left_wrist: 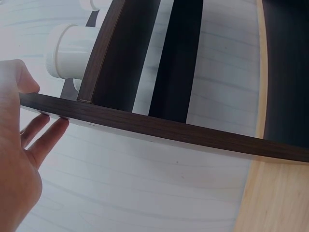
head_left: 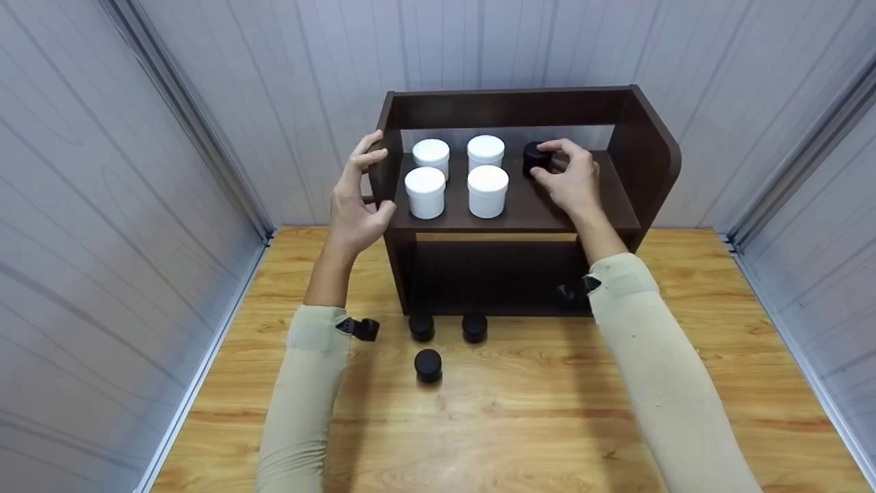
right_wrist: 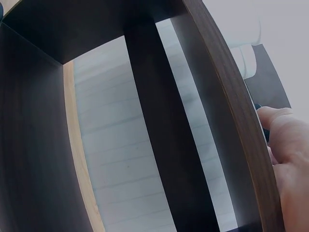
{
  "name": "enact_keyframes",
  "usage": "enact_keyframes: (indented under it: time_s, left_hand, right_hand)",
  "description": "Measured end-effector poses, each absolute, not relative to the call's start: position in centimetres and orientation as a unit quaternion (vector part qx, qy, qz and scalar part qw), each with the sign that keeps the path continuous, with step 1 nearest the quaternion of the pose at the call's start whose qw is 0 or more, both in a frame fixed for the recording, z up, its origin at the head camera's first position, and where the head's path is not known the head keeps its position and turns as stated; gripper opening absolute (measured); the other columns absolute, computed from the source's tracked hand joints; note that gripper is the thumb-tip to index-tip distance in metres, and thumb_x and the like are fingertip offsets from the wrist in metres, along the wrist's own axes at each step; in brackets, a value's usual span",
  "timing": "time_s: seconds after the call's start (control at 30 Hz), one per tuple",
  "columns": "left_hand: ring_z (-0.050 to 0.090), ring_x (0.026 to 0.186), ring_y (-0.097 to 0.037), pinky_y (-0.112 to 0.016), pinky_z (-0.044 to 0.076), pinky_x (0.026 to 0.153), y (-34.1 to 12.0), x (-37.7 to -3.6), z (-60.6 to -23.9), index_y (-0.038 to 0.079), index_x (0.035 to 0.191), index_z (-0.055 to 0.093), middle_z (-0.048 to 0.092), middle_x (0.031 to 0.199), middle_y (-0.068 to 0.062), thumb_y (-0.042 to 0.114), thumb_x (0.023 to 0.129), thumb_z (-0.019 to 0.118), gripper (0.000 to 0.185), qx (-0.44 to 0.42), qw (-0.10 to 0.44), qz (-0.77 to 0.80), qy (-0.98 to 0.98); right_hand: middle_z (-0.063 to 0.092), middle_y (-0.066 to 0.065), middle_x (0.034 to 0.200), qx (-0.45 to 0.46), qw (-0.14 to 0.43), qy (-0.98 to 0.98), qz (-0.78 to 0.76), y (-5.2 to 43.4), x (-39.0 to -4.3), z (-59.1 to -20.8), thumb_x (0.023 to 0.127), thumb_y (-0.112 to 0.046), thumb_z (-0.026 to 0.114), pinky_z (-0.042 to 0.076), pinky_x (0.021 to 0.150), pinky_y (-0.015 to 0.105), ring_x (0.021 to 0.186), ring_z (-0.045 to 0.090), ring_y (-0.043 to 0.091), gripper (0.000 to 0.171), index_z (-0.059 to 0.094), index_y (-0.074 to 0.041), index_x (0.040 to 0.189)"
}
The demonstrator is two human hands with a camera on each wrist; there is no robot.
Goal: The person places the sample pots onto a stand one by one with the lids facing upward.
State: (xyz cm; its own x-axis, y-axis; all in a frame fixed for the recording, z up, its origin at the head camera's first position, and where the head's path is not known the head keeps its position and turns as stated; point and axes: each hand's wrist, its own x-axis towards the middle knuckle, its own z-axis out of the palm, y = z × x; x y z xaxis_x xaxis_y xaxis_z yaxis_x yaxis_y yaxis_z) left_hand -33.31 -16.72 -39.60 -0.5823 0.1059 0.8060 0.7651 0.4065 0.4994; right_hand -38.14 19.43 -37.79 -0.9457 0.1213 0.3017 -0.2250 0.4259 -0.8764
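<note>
**Black jar held on the shelf's upper board while the other hand steadied the side panel**

The right hand (head_left: 571, 179) was up on the upper board of the dark wooden shelf (head_left: 643, 137), its fingers curled around a black jar (head_left: 536, 157) that stood toward the back of the board, to the right of the white jars. In the right wrist view only the thumb side of that hand (right_wrist: 289, 159) showed past the shelf's curved edge, and the jar itself could hardly be made out there.

The left hand (head_left: 357, 198) gripped the shelf's left side panel, thumb on the inner side near the front edge and fingers wrapped over the outer face. The left wrist view showed the same hold: the palm (left_wrist: 14, 159) against the panel's thin edge with fingers reaching past it.

Four white jars (head_left: 457, 177) stood in a two-by-two block on the left half of the upper board, near the black jar but apart from it. Three more black jars (head_left: 438, 339) sat on the wooden surface (head_left: 520, 424) in front of the shelf: two side by side just before its base, the third a little nearer the person. Both forearms wore beige sleeves (head_left: 657, 370).
</note>
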Motion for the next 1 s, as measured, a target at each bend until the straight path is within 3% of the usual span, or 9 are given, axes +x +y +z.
enact_keyframes:
  time_s: [0.13,0.33,0.63,0.8,1.0]
  left_hand:
    - [0.058,0.156,-0.027,-0.032,0.063,0.096,-16.7,-33.4,-39.6,0.003,0.142,0.06,0.056,0.171,-0.018,-0.011,0.08,0.063,0.064,-0.289,0.359,-0.466,-0.756]
    - [0.057,0.157,-0.029,-0.036,0.054,0.114,-16.6,-33.5,-39.7,0.002,0.142,0.06,0.056,0.171,-0.019,-0.012,0.079,0.062,0.065,-0.293,0.355,-0.472,-0.752]
    - [0.058,0.155,-0.029,-0.033,0.052,0.114,-16.8,-33.5,-39.6,0.001,0.143,0.06,0.054,0.172,-0.019,-0.012,0.082,0.063,0.063,-0.291,0.355,-0.467,-0.756]
    - [0.059,0.154,-0.028,-0.032,0.056,0.11,-16.8,-33.6,-39.6,0.002,0.143,0.06,0.055,0.172,-0.019,-0.012,0.081,0.062,0.064,-0.29,0.357,-0.466,-0.756]
    - [0.058,0.156,-0.029,-0.035,0.051,0.116,-16.7,-33.7,-39.6,0.004,0.143,0.061,0.056,0.171,-0.018,-0.012,0.081,0.063,0.064,-0.295,0.361,-0.469,-0.75]
  right_hand:
    - [0.069,0.019,0.157,0.034,0.157,-0.821,0.548,19.6,-37.9,-37.7,0.097,-0.003,0.081,0.057,0.121,0.041,0.147,0.069,0.033,0.043,0.073,-0.003,0.14]
    - [0.066,0.017,0.162,0.036,0.158,-0.821,0.548,20.1,-37.3,-37.5,0.097,-0.006,0.083,0.053,0.126,0.045,0.153,0.063,0.036,0.046,0.073,-0.005,0.142]
    - [0.059,0.016,0.17,0.064,0.146,-0.812,0.562,20.9,-35.8,-37.2,0.099,-0.008,0.083,0.05,0.128,0.052,0.16,0.054,0.04,0.056,0.069,-0.007,0.152]
    - [0.061,0.014,0.168,0.063,0.149,-0.81,0.564,21.3,-34.7,-37.1,0.098,-0.009,0.084,0.052,0.127,0.052,0.157,0.058,0.038,0.057,0.069,-0.008,0.153]
    - [0.063,0.016,0.164,0.075,0.16,-0.805,0.567,21.1,-33.3,-37.0,0.097,-0.007,0.084,0.057,0.121,0.05,0.15,0.064,0.036,0.054,0.071,-0.006,0.15]
